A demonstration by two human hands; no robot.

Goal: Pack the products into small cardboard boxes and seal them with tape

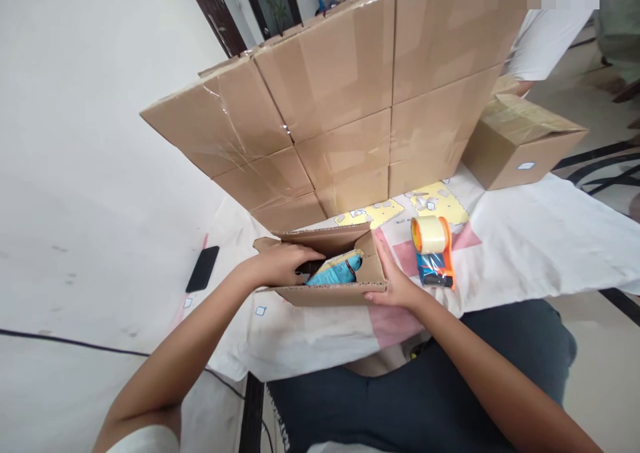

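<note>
A small cardboard box (330, 297) stands with its top open on the cloth-covered table, and a blue and cream packet (337, 269) lies inside. My left hand (287, 264) reaches into the box's left end, fingers curled down beside a dark item (310, 267). Its fingertips are partly hidden, so what they grip is unclear. Around the right end of the same box, my right hand (393, 276) is closed, thumb on the near wall and fingers along the side. Right of it is an orange and blue tape dispenser (433, 253) with a roll of tape.
A tall screen of taped cardboard (345, 133) stands at the table's back. Behind its right side, a closed carton (520, 149) sits near a person in a white sleeve (543, 46). A black phone (203, 269) lies by the wall at left. The patterned tablecloth (540, 246) hangs over the front edge.
</note>
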